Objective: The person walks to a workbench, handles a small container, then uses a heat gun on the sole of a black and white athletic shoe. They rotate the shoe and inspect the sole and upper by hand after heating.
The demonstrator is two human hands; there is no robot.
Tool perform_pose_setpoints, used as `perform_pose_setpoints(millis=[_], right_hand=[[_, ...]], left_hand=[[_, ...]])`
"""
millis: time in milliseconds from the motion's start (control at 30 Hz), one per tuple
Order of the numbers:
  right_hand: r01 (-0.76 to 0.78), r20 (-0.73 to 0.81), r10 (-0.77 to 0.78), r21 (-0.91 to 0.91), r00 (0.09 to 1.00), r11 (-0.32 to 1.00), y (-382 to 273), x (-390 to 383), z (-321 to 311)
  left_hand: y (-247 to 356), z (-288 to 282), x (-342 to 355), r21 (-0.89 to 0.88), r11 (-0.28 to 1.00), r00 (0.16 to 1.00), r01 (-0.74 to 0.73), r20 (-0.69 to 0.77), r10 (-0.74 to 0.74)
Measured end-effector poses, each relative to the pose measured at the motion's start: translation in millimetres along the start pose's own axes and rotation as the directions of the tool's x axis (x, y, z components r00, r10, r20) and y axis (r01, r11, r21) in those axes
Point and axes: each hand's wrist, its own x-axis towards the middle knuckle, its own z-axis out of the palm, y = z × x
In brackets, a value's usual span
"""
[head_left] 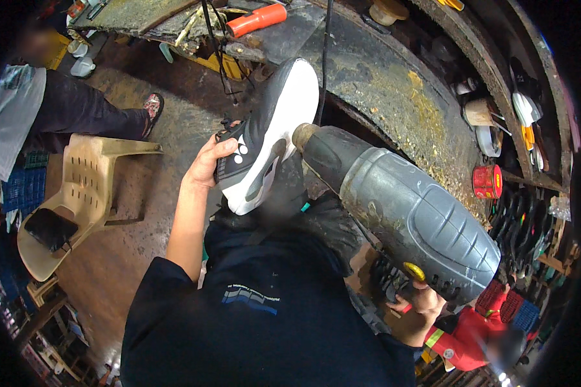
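Observation:
A black and white sports shoe (255, 135) is in my left hand (208, 160), whose thumb and fingers close round the black upper. The shoe is tilted, with its white sole turned toward the right. My right hand (421, 315) grips a large grey heat gun (419, 213) from below. The gun's body hides its handle and most of those fingers. Its scorched nozzle points at the sole's edge and sits very close to it; I cannot tell whether they touch.
A worn workbench (394, 97) curves across the top, with an orange tube (257, 20) on it. Black cables (326, 61) hang before it. A red can (487, 181) stands right. Left are a beige chair (87, 174) and a person's leg (90, 103); lower right, a person in red (461, 335).

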Motion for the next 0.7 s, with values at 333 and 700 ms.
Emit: perform_pose_setpoints(millis=[333,700], right_hand=[[0.008,-0.017,-0.008,-0.022,1.0,1.0,1,1,-2],[0.134,-0.065,-0.142,-0.116,0.988,0.984,-8,20,-19]], left_hand=[[29,32,-9,0.314,0.941,0.992,-0.129,0.048,0.12],[51,22,-9,0.592,0.766,0.968,-0.25,0.154,0.197]])
